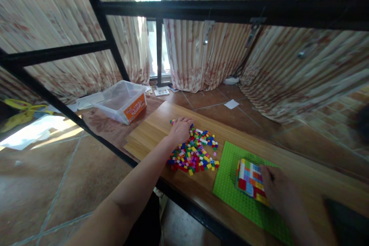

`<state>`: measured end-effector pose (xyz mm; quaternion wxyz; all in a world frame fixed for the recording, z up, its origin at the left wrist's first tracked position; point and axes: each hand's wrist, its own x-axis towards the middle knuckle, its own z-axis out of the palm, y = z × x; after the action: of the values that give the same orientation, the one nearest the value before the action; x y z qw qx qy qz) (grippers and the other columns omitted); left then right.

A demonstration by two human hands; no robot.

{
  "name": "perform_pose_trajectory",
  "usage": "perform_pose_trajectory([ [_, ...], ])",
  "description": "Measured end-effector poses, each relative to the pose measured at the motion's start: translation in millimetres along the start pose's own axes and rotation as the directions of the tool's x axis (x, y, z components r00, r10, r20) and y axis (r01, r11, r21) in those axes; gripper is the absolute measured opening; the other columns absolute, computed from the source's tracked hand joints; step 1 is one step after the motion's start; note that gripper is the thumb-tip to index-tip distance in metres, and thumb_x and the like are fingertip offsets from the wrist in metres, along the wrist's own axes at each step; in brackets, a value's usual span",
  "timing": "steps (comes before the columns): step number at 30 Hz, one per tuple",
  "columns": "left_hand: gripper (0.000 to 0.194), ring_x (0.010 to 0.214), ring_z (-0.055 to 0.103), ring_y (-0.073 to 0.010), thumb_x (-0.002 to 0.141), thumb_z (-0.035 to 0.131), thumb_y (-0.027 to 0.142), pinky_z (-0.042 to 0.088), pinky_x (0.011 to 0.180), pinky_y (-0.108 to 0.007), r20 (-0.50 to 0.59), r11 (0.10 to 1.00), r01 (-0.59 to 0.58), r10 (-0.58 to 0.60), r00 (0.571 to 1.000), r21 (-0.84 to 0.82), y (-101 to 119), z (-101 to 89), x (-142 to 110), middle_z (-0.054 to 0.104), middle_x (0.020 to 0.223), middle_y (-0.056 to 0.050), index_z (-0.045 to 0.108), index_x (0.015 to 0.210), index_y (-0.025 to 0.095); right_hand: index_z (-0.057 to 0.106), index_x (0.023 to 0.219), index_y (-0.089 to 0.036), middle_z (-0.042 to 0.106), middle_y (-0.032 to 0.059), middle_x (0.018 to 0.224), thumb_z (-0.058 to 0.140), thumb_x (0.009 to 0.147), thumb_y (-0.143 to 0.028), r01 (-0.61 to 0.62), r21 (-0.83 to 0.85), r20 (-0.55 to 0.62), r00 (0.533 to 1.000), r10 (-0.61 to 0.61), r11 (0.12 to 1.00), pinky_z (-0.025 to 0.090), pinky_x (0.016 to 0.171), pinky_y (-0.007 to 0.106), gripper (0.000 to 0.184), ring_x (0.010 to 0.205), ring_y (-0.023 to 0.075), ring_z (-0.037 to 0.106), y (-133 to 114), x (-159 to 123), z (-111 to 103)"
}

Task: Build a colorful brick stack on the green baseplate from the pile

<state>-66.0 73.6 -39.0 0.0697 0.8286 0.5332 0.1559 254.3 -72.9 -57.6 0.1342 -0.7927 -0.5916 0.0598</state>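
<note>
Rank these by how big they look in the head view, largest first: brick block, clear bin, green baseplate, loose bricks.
1. green baseplate
2. clear bin and loose bricks: too alike to rank
3. brick block

No wording can be read with certainty. An orange label (pixel 135 109) on the side of the clear plastic bin (pixel 122 98) carries a line of large white characters, apparently Chinese, with smaller marks around them, all too blurred to make out. The bin stands on the patterned mat (pixel 99 125), beyond the far left corner of the tabletop (pixel 152 127). A pale printed item (pixel 162 92) on the floor (pixel 198 102), past the tabletop's far edge, shows dark marks too small to read.
</note>
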Motion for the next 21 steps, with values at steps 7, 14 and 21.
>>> perform_pose_trajectory([
  [7, 0.027, 0.102, 0.058, -0.0250, 0.080, 0.047, 0.015, 0.039, 0.092, -0.039, 0.027, 0.996, 0.050, -0.052, 0.998, 0.071, 5.6, -5.6, 0.7, 0.070, 0.102, -0.007, 0.069, 0.095, 0.019, 0.064, 0.086, -0.018, 0.068, 0.0124, 0.090, 0.028, 0.092, -0.046, 0.016, 0.005, 0.001, 1.000, -0.016, 1.000, 0.045, 0.069, 0.034, 0.046, 0.078, 0.0242, 0.063, -5.5, -2.2, -4.3],
  [14, 0.020, 0.103, 0.057, -0.0281, 0.078, 0.051, 0.015, 0.036, 0.093, -0.043, 0.023, 0.994, 0.042, -0.045, 0.999, 0.104, 9.8, -12.7, -6.9, 0.069, 0.098, -0.010, 0.067, 0.090, 0.018, 0.065, 0.086, -0.019, 0.066, 0.0105, 0.088, 0.029, 0.092, -0.042, 0.039, 0.019, -0.008, 0.999, -0.039, 0.999, 0.043, 0.068, 0.032, 0.043, 0.077, 0.0223, 0.061, -7.5, -1.1, -5.0],
  [21, 0.020, 0.095, 0.061, -0.0265, 0.084, 0.046, 0.019, 0.035, 0.096, -0.046, 0.036, 0.988, 0.059, -0.064, 0.997, 0.141, 14.2, -26.4, -11.7, 0.071, 0.084, -0.008, 0.066, 0.084, 0.018, 0.064, 0.082, -0.019, 0.065, 0.0085, 0.086, 0.031, 0.093, -0.044, 0.063, 0.078, 0.000, 0.998, -0.063, 0.995, 0.042, 0.070, 0.031, 0.043, 0.076, 0.0196, 0.060, -5.2, 1.0, -5.8],
])
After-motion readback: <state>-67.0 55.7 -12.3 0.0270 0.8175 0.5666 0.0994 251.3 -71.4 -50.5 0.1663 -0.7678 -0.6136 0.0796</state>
